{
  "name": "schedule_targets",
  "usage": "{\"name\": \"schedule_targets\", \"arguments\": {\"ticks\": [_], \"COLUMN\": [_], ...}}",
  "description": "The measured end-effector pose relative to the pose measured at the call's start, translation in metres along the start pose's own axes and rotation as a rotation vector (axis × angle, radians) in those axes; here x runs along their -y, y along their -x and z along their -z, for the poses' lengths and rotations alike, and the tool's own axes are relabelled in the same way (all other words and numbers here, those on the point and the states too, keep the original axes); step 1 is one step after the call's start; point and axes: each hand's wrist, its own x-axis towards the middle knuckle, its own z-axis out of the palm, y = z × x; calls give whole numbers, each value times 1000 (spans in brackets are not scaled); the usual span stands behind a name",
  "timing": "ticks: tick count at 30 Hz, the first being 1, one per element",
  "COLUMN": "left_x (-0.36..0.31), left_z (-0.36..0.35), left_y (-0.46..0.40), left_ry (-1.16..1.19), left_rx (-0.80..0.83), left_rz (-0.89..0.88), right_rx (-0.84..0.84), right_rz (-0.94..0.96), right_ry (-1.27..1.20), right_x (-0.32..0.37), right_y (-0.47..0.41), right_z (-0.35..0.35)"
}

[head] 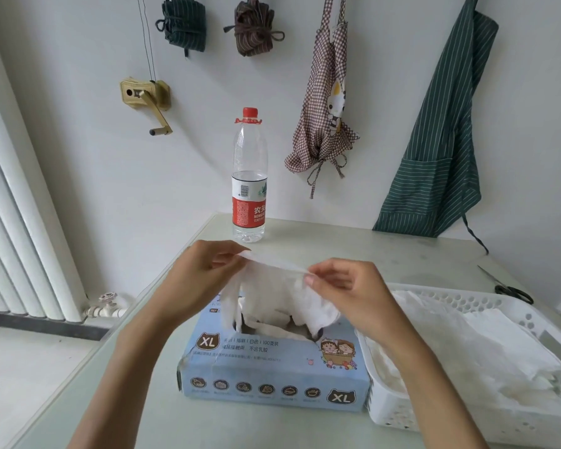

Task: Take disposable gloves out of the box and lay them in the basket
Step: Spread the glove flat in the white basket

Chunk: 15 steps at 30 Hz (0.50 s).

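Head view: my left hand [201, 273] and right hand [347, 286] each hold a pinching grip on one translucent glove [282, 286], stretched above the blue box [272, 367]; the white basket [402, 413] sits just right.

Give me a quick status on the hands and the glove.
Left hand and right hand each pinch the glove, stretched above the box. Basket to the right already holds gloves. Nothing in the way.
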Motion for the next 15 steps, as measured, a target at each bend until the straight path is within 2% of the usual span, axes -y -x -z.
{"name": "schedule_targets", "arguments": {"ticks": [2,5,7,9,15], "left_x": [3,5,6,8,7], "left_z": [1,2,3,3,-6], "left_y": [0,0,0,0,-2], "left_ry": [-30,-45,-47,-34,61], "left_rx": [-49,-67,-66,-56,-37], "left_rz": [29,63,62,50,40], "right_rx": [-19,18,-26,-77,-97], "right_rz": [17,4,-26,-69,-94], "right_ry": [-97,103,215,218,-209], "right_x": [5,0,-7,-11,6], "right_y": [0,3,3,1,4], "right_z": [6,3,3,10,33]}}
